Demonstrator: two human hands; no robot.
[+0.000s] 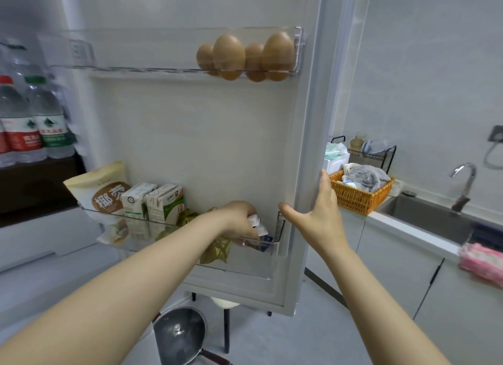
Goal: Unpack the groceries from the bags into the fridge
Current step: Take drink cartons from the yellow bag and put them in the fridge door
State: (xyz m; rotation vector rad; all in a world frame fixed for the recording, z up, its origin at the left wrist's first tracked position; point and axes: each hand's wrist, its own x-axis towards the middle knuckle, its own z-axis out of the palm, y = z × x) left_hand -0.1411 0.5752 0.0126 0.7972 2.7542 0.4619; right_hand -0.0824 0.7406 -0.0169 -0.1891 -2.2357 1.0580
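left hand [239,217] grips glossy white packet [257,224] in clear door bin [269,258].

Eggs [245,56] sit in the upper door shelf [109,68]. Below, cartons [152,201] stand in the lower shelf [268,258], a pouch [99,190] to their left. Bottles [30,119] at frame left, basket [359,198] beside sink [424,217] at right.

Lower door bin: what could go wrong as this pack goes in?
The left hand holds the white and blue pack close beside the gold foil packet, which could get crushed. The right hand lies open on the door edge; if the door swings, the eggs in the upper bin might knock together.
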